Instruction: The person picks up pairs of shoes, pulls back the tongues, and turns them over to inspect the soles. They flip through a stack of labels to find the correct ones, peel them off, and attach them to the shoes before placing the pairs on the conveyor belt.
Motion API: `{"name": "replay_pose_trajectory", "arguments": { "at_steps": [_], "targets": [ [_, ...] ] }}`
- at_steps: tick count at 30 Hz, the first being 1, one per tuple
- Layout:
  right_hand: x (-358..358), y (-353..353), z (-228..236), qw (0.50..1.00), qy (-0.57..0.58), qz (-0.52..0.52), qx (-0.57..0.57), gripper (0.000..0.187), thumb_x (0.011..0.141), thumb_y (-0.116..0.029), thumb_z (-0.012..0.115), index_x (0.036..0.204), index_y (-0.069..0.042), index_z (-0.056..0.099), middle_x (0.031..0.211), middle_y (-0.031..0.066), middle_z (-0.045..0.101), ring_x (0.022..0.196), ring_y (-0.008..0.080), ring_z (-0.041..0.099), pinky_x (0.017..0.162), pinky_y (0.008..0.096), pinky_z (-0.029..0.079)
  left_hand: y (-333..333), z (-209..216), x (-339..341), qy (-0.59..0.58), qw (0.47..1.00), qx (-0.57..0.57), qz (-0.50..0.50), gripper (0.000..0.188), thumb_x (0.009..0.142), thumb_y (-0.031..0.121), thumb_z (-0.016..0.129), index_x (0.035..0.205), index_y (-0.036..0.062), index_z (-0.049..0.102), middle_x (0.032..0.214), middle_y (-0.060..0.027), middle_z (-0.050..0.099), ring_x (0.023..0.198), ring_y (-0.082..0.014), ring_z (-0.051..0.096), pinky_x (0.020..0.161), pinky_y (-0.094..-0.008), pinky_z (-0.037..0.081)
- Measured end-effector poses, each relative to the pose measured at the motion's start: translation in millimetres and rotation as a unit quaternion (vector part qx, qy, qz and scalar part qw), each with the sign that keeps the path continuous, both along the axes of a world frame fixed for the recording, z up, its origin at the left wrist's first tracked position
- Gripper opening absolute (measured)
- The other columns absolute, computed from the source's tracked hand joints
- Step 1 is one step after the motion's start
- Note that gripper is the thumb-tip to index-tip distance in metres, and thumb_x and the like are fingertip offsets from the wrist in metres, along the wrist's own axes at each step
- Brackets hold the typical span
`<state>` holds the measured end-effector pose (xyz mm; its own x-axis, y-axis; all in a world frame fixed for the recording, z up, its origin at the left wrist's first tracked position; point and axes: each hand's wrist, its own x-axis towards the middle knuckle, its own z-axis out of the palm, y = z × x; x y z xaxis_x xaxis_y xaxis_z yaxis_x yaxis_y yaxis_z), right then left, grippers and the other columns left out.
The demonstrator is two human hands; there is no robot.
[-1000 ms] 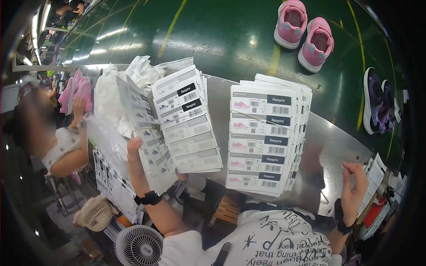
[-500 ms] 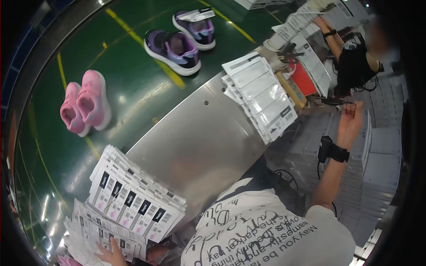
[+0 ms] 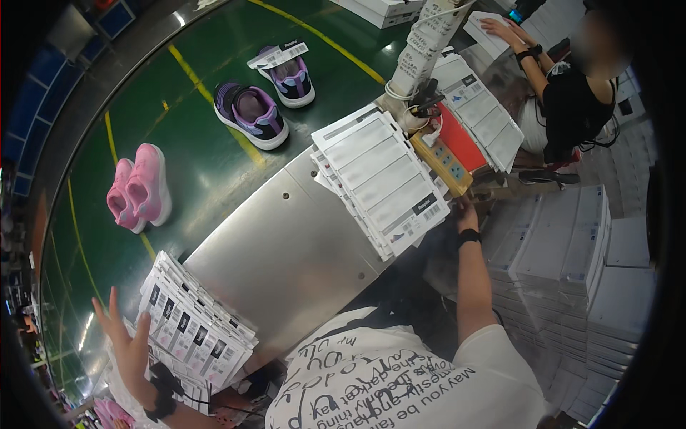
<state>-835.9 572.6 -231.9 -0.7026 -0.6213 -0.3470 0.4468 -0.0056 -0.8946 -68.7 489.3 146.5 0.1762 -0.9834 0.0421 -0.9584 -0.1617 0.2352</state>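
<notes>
My left hand [image 3: 127, 352] is raised with its fingers spread, beside a fanned stack of label sheets [image 3: 193, 325] with pink shoe pictures. It holds nothing. My right hand [image 3: 467, 217] reaches low by the table's right end, close to a yellow power strip [image 3: 444, 166]; its fingers are mostly hidden. Near it lies a stack of white printed cardboard sheets [image 3: 382, 179]. On the green surface stand a pair of pink shoes [image 3: 146, 187] and a purple-and-black pair, one shoe [image 3: 251, 118] in front of the other [image 3: 291, 80], which carries a white tag.
A bare metal plate [image 3: 275, 247] covers the near table. Tall stacks of white boxes [image 3: 557, 257] stand at right. A post wrapped in paper [image 3: 427, 50] rises beside a red sheet [image 3: 464, 136]. Another person's hands [image 3: 504, 32] rest on a white box at the far right.
My left hand has lifted off the label sheets and spread its fingers. My right hand has come inward from the far right to the table edge. The view has shifted.
</notes>
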Motion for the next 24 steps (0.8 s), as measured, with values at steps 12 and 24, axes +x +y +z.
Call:
{"name": "replay_pose_trajectory", "arguments": {
  "at_steps": [12,24],
  "targets": [
    [140.3,-202.9,41.1,0.997,-0.015,0.072,0.0,0.03,0.094,-0.018,0.053,0.115,0.002,0.059,0.113,0.0144,0.062,0.102,0.0255,0.06,0.087,0.0394,0.048,-108.3,-40.0,-57.5,0.055,0.978,0.19,-0.069,0.078,0.077,0.046,0.074,0.141,0.0129,0.043,0.15,-0.0384,0.009,0.139,-0.0525,0.015,0.111,-0.0533,0.024],
    [122.7,-187.1,2.7,0.997,0.013,0.001,-0.07,0.03,0.093,-0.021,0.054,0.11,0.004,0.06,0.107,0.0151,0.064,0.096,0.0255,0.062,0.082,0.0376,0.049,-198.2,-101.4,-51.9,-0.096,0.989,0.098,0.049,0.089,0.07,0.042,0.078,0.145,0.0214,0.034,0.151,-0.0359,0.003,0.138,-0.058,0.001,0.1,-0.0735,0.022]
  ]
}}
